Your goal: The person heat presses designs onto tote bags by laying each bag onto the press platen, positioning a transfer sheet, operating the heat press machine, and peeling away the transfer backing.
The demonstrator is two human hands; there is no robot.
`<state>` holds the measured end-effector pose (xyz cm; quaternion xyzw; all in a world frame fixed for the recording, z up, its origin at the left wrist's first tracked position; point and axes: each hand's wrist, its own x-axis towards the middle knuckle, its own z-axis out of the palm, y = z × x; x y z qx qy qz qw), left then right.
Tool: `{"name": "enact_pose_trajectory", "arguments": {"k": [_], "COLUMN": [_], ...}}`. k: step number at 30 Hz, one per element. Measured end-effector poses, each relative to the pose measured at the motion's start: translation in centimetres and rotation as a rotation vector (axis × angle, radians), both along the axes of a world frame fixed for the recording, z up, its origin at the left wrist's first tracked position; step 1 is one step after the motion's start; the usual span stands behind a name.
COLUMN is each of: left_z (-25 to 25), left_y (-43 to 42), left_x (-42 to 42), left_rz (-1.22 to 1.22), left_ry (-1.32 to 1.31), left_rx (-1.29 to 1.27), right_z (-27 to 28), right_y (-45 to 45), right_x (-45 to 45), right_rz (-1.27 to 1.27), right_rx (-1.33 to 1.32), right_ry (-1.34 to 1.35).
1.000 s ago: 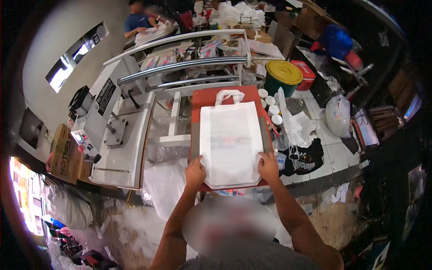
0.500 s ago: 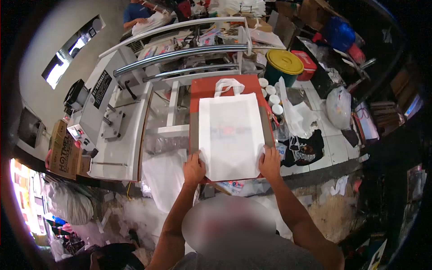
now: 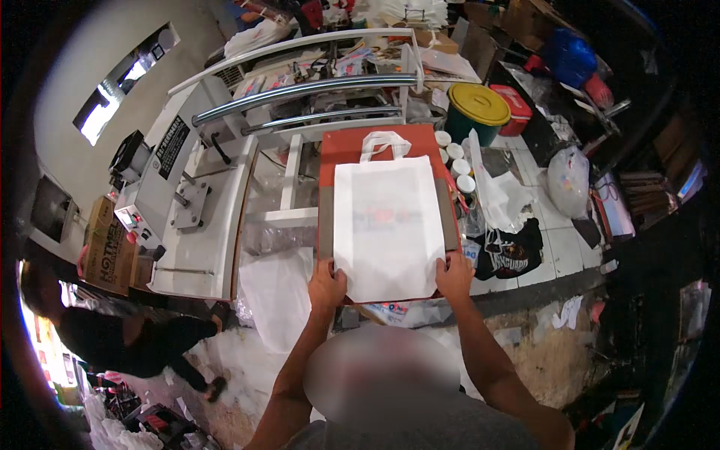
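Observation:
A white tote bag (image 3: 386, 255) lies flat on a red and grey pad (image 3: 450, 196), its looped handles (image 3: 385, 142) stretched out over the pad's far end. A faint reddish print shows through the fabric at its middle. My left hand (image 3: 328, 285) is closed at the bag's lower left edge, thumb against the fabric. Opposite it, my right hand (image 3: 454, 276) is closed on the lower right edge. The fingertips are partly hidden, and both hands rest along the pad's near sides.
Left of the pad stands a white press machine (image 3: 161, 187) with metal rails (image 3: 300, 94). White fabric (image 3: 276, 300) hangs beside my left forearm. To the right are white-lidded jars (image 3: 457, 166), a green bucket with a yellow lid (image 3: 478, 105) and a black printed bag (image 3: 511, 251). A person (image 3: 127, 334) is at lower left.
A person in dark clothing has come into view at the lower left. My hands have shifted only slightly at the bag's lower edges; the bag lies as before.

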<state>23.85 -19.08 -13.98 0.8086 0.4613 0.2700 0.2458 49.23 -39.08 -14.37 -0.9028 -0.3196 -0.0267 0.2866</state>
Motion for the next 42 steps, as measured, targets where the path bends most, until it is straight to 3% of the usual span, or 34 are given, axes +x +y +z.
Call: {"name": "enact_pose_trajectory", "arguments": {"k": [7,14,16,17,18,19,21,23,24,27,29,30,35,39,42], "left_z": [0.7,-0.7,-0.8,1.3,1.8,1.6,-1.1,-3.5,-6.8,-12.2,-15.7,-16.3,-16.6,-16.6,-18.2], "left_y": [-0.1,0.0,0.0,-0.9,-1.5,-1.7,-2.8,-5.3,-6.5,-12.9,-18.2,-20.5,-28.4,-30.2,-29.0], "left_x": [0.3,-0.1,-1.1,-2.1,-3.9,-6.0,-11.2,-16.1,-19.5,-28.2,-34.2,-36.9,-47.4,-51.6,-51.8], "left_rz": [0.036,0.018,0.094,0.076,0.122,0.166,0.262,0.212,0.155,0.025,0.066,0.04,0.123,0.088,-0.083], "left_ry": [-0.063,-0.155,-0.296,-0.343,-0.328,-0.314,-0.196,-0.015,0.065,0.298,0.457,0.362,0.607,0.636,0.672], "left_rx": [-0.118,-0.048,-0.144,-0.15,-0.142,-0.128,-0.167,-0.062,-0.038,-0.249,-0.369,-0.465,-0.917,-0.967,-0.984], "right_z": [0.5,-1.4,-1.1,-3.5,-3.3,-4.7,-9.6,-16.0,-18.3,-24.5,-27.0,-28.1,-33.8,-36.0,-35.7], "right_y": [0.4,-0.2,-1.4,-3.2,-5.3,-6.9,-10.0,-10.4,-9.4,-3.9,-1.6,-0.5,2.6,2.7,3.2], "right_x": [0.1,1.8,2.3,4.2,4.8,5.4,3.4,-0.4,-2.0,-5.6,-6.5,-6.9,-8.0,-8.2,-7.6], "right_rz": [-0.042,0.057,-0.071,-0.153,-0.337,-0.514,-0.374,0.017,0.019,0.465,0.386,0.367,0.392,0.382,0.378], "right_rx": [0.094,0.161,0.414,0.611,0.662,0.702,0.2,0.248,0.227,-0.329,-0.064,-0.013,-0.413,-0.538,-0.551], "right_ry": [0.1,0.132,0.224,0.295,0.617,0.683,0.349,0.27,0.285,-0.146,-0.303,-0.348,-0.272,-0.253,-0.246]}}
